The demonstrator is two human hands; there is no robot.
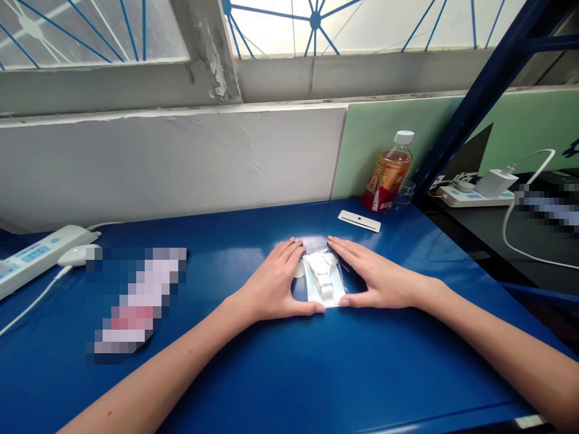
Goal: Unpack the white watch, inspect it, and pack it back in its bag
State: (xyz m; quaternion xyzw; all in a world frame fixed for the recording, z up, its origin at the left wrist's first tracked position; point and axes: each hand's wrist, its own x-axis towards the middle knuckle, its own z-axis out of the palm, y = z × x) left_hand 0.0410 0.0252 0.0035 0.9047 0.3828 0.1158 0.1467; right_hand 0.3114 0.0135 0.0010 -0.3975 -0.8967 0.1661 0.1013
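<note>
A small clear plastic bag [323, 277] with white parts inside lies flat on the blue table [289, 374]. My left hand [274, 283] rests flat on the table along the bag's left edge, fingers stretched out, thumb touching the bag's near corner. My right hand [373, 274] lies flat along the bag's right edge in the same way, its thumb at the near right corner. Both hands frame the bag between them and neither one grips it.
A drink bottle [388, 175] stands at the table's back right, with a flat white strip [359, 220] lying before it. A white power strip [36, 256] and cable lie at the far left, beside a blurred patch. Another power strip with a charger [484, 188] sits on the dark desk to the right.
</note>
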